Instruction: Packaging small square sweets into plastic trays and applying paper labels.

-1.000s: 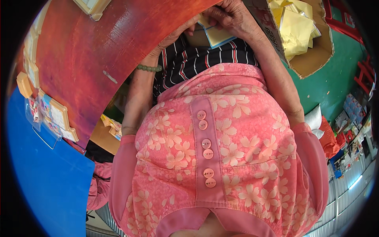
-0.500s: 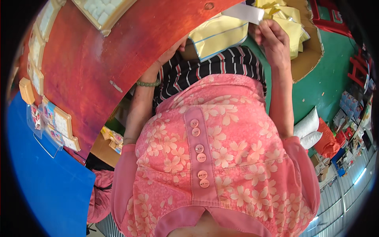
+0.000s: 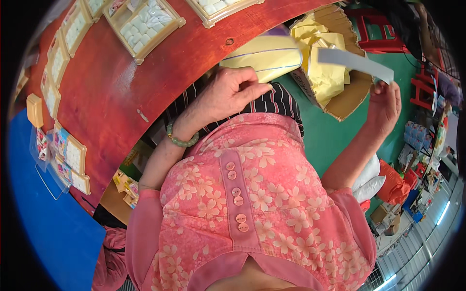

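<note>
My right hand (image 3: 383, 107) is raised at the right, out past the cardboard box. Its fingers pinch one end of a pale strip (image 3: 357, 63), which stretches leftward over the box and is slightly blurred. My left hand (image 3: 233, 92) is over my lap, a green bead bracelet (image 3: 182, 140) on its wrist. Its thumb stretches right, apart from the bent index finger; the other fingers are mostly hidden. Just beyond it, a yellow padded envelope (image 3: 264, 57) with blue lines lies across my lap, close to the table edge. Nothing shows between the left thumb and index finger.
The red table (image 3: 111, 102) curves along my left, bearing wooden trays (image 3: 138, 46) of small white pieces. A cardboard box (image 3: 347, 110) of yellow envelopes (image 3: 325, 80) stands on the green floor at the right. Red stools (image 3: 381, 31) stand beyond it. A blue surface (image 3: 53, 218) is at the far left.
My right hand has swung right, carrying the pale strip away from the envelope. The left hand has come up from the table edge into fuller view. The whole view has shifted.
</note>
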Available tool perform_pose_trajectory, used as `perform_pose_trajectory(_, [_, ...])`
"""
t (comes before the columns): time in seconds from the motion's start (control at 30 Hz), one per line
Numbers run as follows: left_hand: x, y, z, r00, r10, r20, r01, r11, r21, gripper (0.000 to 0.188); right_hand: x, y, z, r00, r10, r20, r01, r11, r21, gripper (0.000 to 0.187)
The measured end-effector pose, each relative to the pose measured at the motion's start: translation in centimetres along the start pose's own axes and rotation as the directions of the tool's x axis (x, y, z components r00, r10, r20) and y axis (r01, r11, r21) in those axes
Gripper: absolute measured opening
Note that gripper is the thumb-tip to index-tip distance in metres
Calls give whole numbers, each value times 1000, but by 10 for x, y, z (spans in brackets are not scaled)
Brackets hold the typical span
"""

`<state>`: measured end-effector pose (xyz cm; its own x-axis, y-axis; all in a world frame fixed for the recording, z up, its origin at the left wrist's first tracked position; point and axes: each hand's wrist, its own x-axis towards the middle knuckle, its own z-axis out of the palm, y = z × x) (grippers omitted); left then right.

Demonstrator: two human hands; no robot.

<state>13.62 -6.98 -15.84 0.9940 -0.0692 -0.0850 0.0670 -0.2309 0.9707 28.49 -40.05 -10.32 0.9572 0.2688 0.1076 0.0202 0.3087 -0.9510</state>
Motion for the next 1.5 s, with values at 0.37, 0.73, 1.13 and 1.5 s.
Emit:
perform_pose_trajectory(0.37, [6, 56, 0, 941, -272, 200, 337, 716, -612, 32, -32, 14, 143, 923, 74, 378, 271, 574, -773, 4])
perform_pose_trajectory(0.73, [-38, 36, -8, 974, -225, -39, 193, 901, -388, 17, -48, 32, 177, 797, 280, 536, 205, 708, -676, 26])
perform_pose_trajectory(1.13, [-67, 75, -58, 968, 217, -124, -249, 881, -402, 5, -35, 69, 124, 785, 437, 438, -467, 883, -45, 47])
perform_pose_trajectory(1.5, [-76, 71, -101, 818, 37, -574, -274, 902, -333, 12, 19, 29, 228, 884, 363, 296, -331, 931, -154, 15])
